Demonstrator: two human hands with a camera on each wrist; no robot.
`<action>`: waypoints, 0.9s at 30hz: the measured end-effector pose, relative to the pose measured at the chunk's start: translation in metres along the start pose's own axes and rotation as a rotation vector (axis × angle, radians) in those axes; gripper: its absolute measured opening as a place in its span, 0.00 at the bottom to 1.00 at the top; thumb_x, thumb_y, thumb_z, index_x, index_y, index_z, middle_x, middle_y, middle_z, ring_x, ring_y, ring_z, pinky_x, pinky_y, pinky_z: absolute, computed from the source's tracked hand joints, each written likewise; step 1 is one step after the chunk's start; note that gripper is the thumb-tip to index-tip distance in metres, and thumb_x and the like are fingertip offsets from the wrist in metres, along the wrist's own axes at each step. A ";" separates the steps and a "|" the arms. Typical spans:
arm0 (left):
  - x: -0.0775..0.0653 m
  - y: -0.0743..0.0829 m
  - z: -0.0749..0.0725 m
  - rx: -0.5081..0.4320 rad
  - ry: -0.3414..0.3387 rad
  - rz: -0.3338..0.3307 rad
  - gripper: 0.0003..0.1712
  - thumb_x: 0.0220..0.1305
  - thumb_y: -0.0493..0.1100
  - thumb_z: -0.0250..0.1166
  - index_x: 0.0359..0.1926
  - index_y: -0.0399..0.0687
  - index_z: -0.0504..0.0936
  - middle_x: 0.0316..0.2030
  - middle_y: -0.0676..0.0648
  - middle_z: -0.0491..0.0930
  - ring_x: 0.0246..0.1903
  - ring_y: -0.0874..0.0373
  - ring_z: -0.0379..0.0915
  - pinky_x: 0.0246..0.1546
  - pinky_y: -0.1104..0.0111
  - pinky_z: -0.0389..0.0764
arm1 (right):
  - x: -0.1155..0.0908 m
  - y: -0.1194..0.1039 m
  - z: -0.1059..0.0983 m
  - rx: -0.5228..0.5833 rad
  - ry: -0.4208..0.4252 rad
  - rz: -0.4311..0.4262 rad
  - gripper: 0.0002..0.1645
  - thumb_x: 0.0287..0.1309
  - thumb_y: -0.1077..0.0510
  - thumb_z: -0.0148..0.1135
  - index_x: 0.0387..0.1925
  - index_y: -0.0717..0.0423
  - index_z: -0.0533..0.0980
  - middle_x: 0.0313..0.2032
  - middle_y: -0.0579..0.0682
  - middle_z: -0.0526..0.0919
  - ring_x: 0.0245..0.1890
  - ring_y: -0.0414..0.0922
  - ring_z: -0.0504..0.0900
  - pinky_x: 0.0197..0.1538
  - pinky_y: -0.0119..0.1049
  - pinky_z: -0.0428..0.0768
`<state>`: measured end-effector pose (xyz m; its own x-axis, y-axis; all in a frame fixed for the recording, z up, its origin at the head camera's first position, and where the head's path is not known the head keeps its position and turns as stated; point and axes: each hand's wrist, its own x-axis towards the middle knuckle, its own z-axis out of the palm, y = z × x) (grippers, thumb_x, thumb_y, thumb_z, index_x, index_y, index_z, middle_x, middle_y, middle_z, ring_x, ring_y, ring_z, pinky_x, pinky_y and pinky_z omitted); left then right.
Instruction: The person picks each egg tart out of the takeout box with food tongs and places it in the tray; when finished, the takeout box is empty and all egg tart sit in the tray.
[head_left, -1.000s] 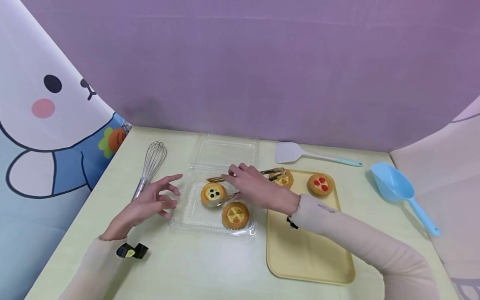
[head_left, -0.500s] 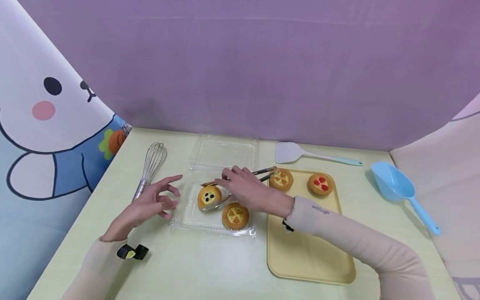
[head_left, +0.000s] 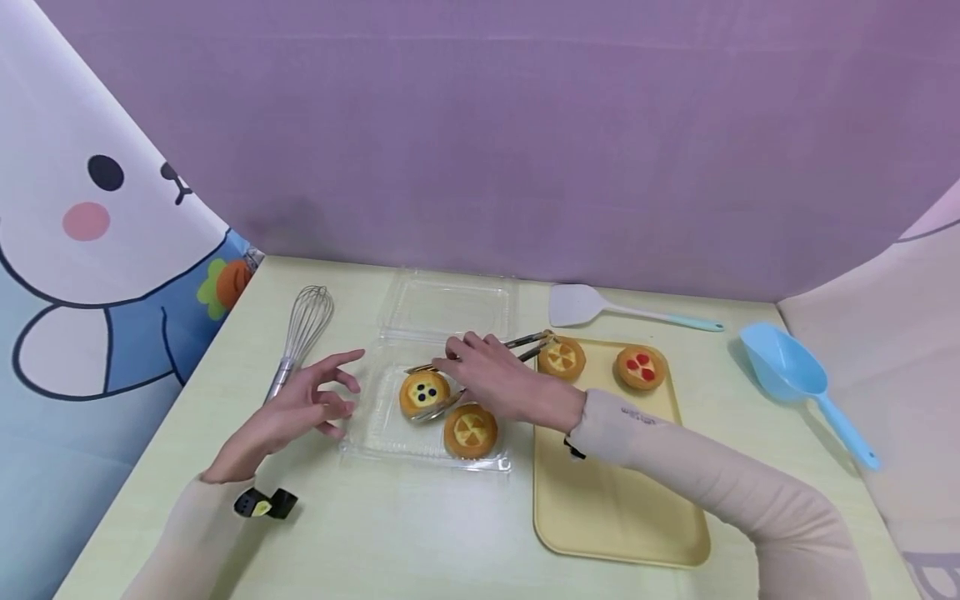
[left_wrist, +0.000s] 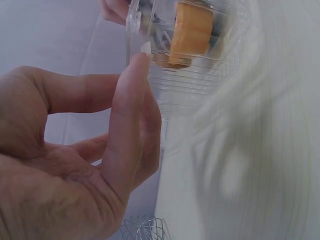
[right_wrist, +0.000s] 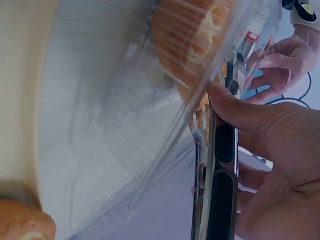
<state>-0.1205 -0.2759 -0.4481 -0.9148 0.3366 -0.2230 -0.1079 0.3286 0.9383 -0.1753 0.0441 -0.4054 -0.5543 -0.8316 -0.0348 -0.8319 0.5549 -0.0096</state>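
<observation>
A small round tart with dark berries [head_left: 423, 394] is in the base of a clear plastic box [head_left: 381, 408], between the two tips of metal tongs [right_wrist: 222, 190]; whether it touches the bottom of the box, I cannot tell. The right hand [head_left: 491, 375] holds these tongs from above, with its fingers curled round the black-inlaid arms, and the arms stand apart by the width of the tart. Just beside it, nearer to the person, a tart with orange wedges [head_left: 471, 432] sits in the same base. The left hand [head_left: 307, 404] is at the left side of the box; its fingers are spread and a little bent, and they hold nothing (if a fingertip touches the plastic wall, the views do not make it clear). The transparent lid [head_left: 450, 304] lies folded back behind the base. To the right, a yellow tray [head_left: 615, 500] carries a second orange tart [head_left: 562, 358] and a tart with red pieces [head_left: 641, 368], both near its far edge. Around these, on the pale counter [head_left: 405, 533], lie a whisk [head_left: 303, 329], a white spatula [head_left: 577, 305] and a blue scoop [head_left: 783, 362]. A purple cloth [head_left: 525, 150] hangs behind everything.
</observation>
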 end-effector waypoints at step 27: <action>0.000 0.001 0.001 -0.006 0.000 -0.008 0.49 0.62 0.25 0.59 0.82 0.42 0.53 0.55 0.27 0.69 0.36 0.52 0.82 0.31 0.60 0.91 | -0.008 0.001 0.009 0.018 0.083 0.010 0.35 0.64 0.57 0.71 0.71 0.48 0.73 0.58 0.50 0.78 0.55 0.49 0.77 0.51 0.42 0.82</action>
<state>-0.1200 -0.2743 -0.4473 -0.9138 0.3343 -0.2306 -0.1174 0.3261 0.9380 -0.1712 0.0511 -0.4144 -0.5632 -0.8249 0.0479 -0.8263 0.5626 -0.0279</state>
